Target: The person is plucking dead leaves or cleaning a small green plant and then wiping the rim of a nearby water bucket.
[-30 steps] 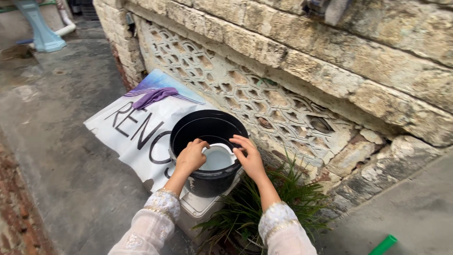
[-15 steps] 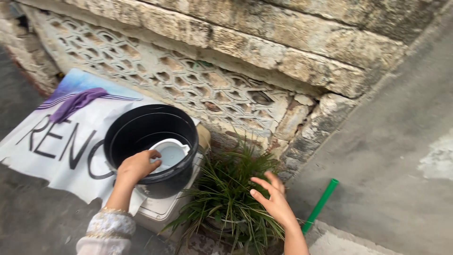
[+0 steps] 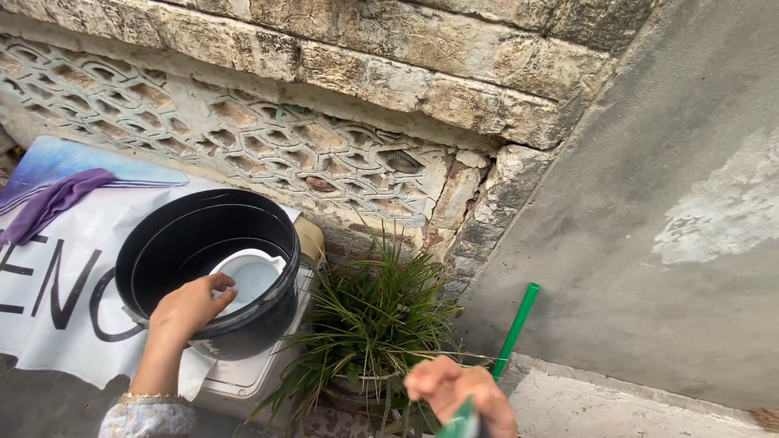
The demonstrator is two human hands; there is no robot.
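Note:
My left hand (image 3: pixel 192 306) rests on the near rim of a black bucket (image 3: pixel 268 304), fingers curled over a white jug (image 3: pixel 251 274) that sits inside it. The bucket stands on a white box (image 3: pixel 239 377). My right hand (image 3: pixel 458 393) is low at the frame's bottom edge, blurred, closed around a green object (image 3: pixel 458 423) in front of a grassy potted plant (image 3: pixel 369 320).
A carved stone wall (image 3: pixel 243 138) runs behind. A white banner with black lettering (image 3: pixel 57 268) and a purple cloth (image 3: pixel 49 203) lie to the left. A green pipe (image 3: pixel 516 324) leans beside the plant against a grey plastered wall (image 3: pixel 665 203).
My right hand left the bucket, swung right over the plant and has closed on a green object. The view panned right. My left hand stayed on the bucket rim.

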